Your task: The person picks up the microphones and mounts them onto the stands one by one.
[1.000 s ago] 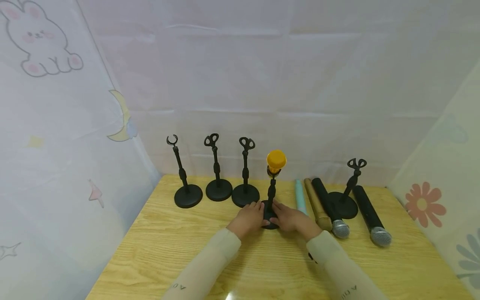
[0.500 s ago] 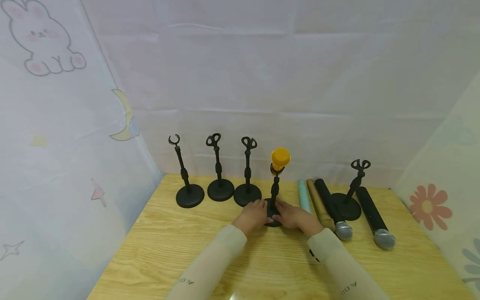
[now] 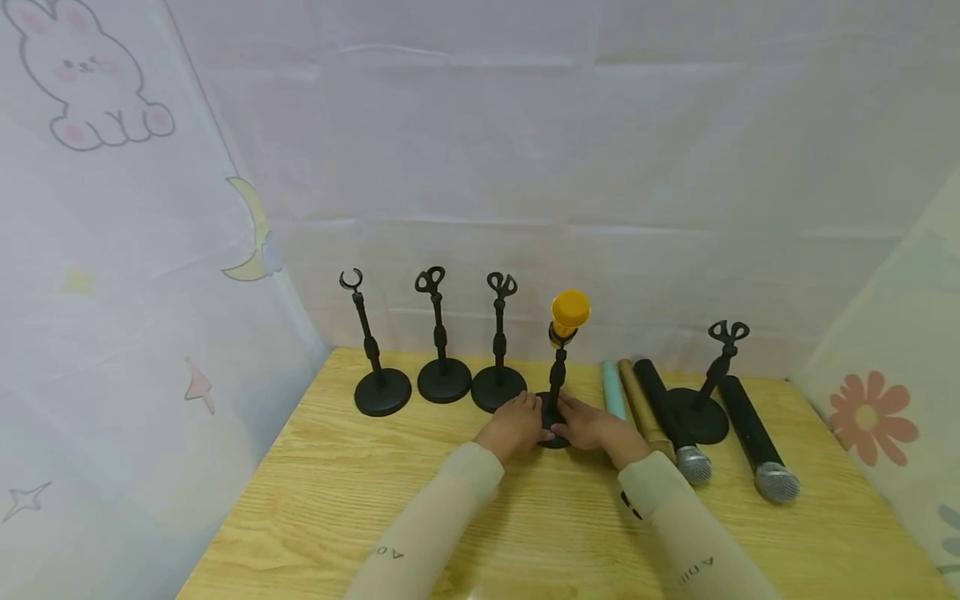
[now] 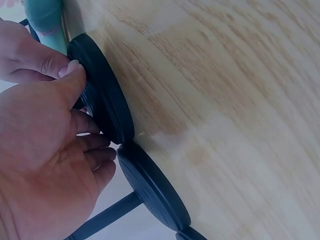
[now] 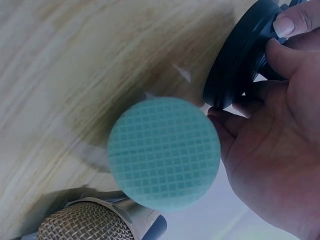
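Observation:
In the head view, my left hand [image 3: 514,426] and right hand [image 3: 597,429] hold opposite sides of the round base of a black microphone stand [image 3: 558,375]. A yellow microphone [image 3: 571,310] sits in its top clip, its round end facing me. My left thumb lies on the base [image 4: 107,95] in the left wrist view, fingers bent along its side; the neighbouring stand's base [image 4: 152,185] stands right against it. From the right wrist, my right thumb and fingers are at the base's edge [image 5: 235,65]. A teal microphone [image 5: 164,152] lies beside that hand.
Three black stands with bare clips [image 3: 382,392] [image 3: 444,380] [image 3: 498,388] line the left back. Right of my hands lie a gold microphone [image 3: 641,404], two black microphones [image 3: 663,404] [image 3: 752,429] and another stand [image 3: 701,415]. A cloth backdrop [image 3: 525,167] rises behind the wooden table [image 3: 322,500].
Both hands have slid the stand with the yellow microphone slightly back, toward the backdrop. The head view has shifted a little; the other stands and microphones stay where they were.

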